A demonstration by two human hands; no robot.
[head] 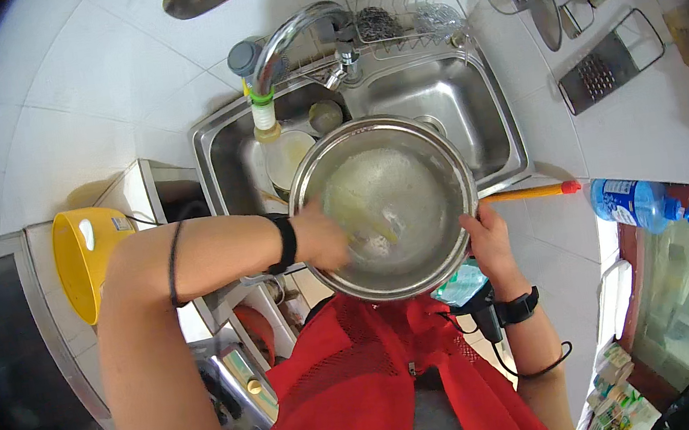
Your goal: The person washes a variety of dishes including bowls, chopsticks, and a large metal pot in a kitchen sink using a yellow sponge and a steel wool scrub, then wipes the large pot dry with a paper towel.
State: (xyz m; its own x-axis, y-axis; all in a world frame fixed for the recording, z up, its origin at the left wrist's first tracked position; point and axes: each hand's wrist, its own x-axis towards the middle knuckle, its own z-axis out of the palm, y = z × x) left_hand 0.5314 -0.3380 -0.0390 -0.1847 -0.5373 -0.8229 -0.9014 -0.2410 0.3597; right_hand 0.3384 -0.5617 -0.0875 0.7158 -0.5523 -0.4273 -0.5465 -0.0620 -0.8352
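A wide round stainless-steel basin or pan (393, 189) is held tilted in front of the sink, with cloudy, sudsy liquid inside. My right hand (491, 239) grips its rim at the right side. Motion blurs my left hand (321, 237), which is over the left inner edge of the vessel; whether it holds something cannot be told. A blurred yellowish-green streak lies inside, near the left fingers. Behind the vessel is a double-bowl steel sink (444, 106). The left bowl holds a pale round dish (289, 157) and a small round bowl (326, 116).
A curved faucet (296, 34) with a white nozzle reaches over the left bowl. Wire baskets (409, 33) hold metal scourers. Rightwards are an orange handle (532, 192), a blue detergent bottle (633, 202) and a hanging grater (598, 74). A yellow bucket (83, 266) stands left.
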